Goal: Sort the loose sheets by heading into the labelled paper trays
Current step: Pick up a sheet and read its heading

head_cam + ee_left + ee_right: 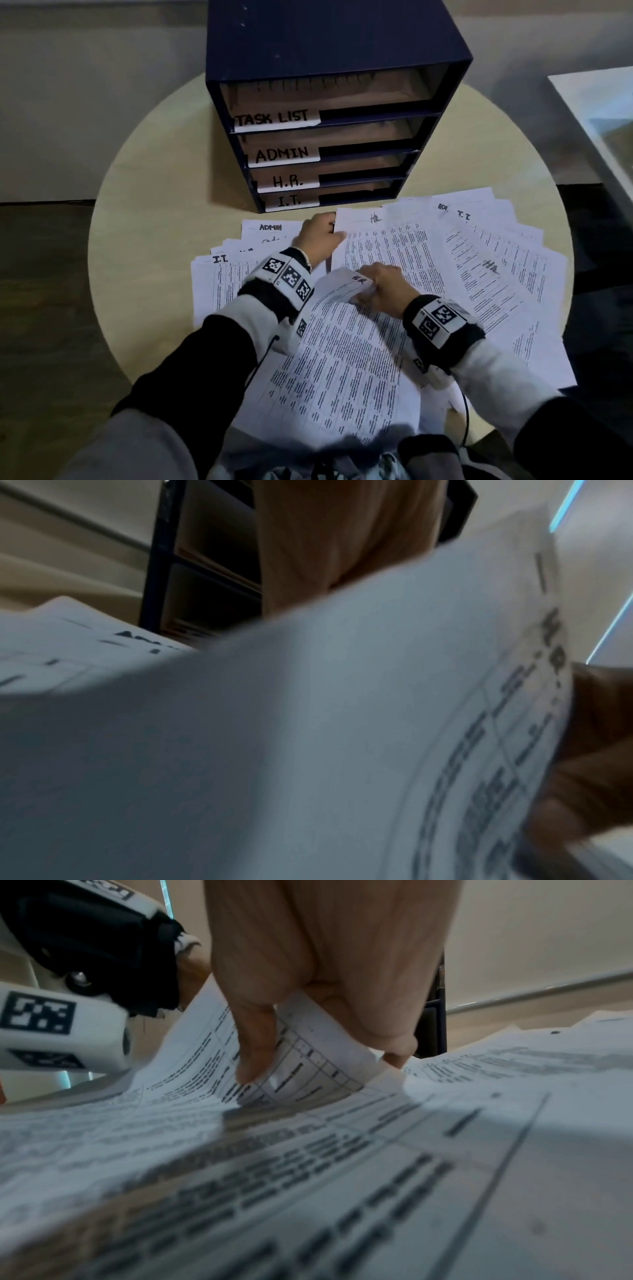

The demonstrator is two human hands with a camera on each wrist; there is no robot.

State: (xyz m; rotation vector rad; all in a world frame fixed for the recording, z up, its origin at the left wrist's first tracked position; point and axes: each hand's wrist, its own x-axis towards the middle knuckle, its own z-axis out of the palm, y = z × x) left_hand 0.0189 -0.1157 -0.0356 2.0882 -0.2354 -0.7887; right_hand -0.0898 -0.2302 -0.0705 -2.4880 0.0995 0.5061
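A dark blue tray cabinet point(335, 41) stands at the back of the round table point(154, 192), its trays labelled TASK LIST, ADMIN, H.R. point(287, 180) and I.T. Printed loose sheets are fanned out in front of it. My right hand point(363, 291) point(325, 1064) pinches the curled top corner of a sheet headed H.R. point(342, 342) point(205, 1056) point(342, 696), lifting it off the pile. My left hand point(318, 236) point(325, 534) holds the left edge of another sheet headed HR point(394, 246), thumb on top of it. Its fingertips are hidden.
Sheets headed ADMIN point(270, 228) and I.T. point(219, 274) lie left of my hands. More sheets, headed I.T. and HR, spread to the right as far as the table edge point(534, 274). A white piece of furniture point(599, 113) stands off the table to the right.
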